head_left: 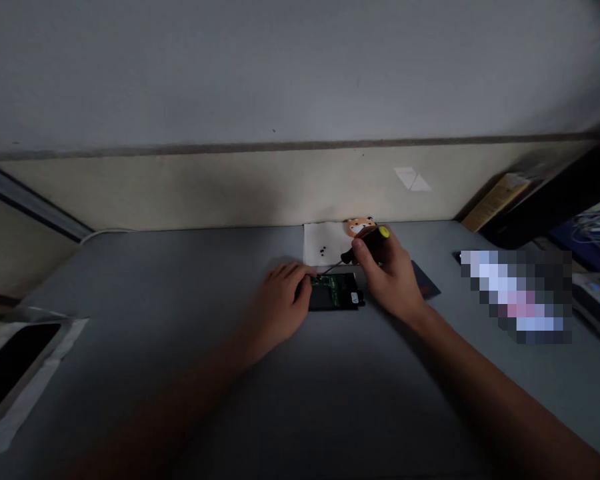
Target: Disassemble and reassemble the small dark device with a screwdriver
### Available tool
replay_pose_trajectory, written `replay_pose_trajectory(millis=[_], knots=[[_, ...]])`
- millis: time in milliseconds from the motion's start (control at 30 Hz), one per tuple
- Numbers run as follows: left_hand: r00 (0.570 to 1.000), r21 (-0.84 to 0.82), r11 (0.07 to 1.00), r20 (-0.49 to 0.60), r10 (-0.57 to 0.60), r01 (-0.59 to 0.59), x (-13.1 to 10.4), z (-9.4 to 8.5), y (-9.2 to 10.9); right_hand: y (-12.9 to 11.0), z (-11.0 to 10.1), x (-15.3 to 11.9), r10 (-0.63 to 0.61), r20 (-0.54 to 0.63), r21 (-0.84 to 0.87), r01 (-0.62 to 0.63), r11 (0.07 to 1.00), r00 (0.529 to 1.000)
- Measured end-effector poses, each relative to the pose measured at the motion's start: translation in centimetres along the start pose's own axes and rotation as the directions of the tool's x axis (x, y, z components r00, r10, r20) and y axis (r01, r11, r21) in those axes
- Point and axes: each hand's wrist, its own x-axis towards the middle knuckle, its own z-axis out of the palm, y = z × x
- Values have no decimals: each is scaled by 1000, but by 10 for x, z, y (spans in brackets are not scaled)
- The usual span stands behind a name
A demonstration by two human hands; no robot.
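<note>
A small black device with an exposed green circuit board (335, 291) lies flat on the grey desk. Wrapped around its left end, my left hand (286, 297) hides that part of it. In my right hand (391, 275) is a screwdriver (367, 244) with a black handle and a yellow cap. Its thin shaft slants down to the left, with the tip at the board's upper edge, close to my left fingertips. Whether the tip sits in a screw is too small to tell. Behind the device, several tiny dark pieces, apparently screws (323, 251), rest on white paper (313, 235).
An orange and white animal-face item (359, 227) sits at the paper's back right. A dark flat card (425, 280) lies beyond my right wrist. At right are a pixelated object (517, 300) and a cardboard box (497, 200). A white-edged dark item (35, 373) is at left.
</note>
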Motion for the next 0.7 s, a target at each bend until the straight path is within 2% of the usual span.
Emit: replay_pose_trajectory(millis=[500, 700], knots=[[1000, 24, 1000, 18, 11, -11, 1, 1, -1, 0, 0, -1, -16, 27, -7, 17, 1000, 999], [999, 10, 999, 11, 41, -41, 1, 1, -2, 0, 2, -1, -7, -10, -28, 7, 1000, 1000]])
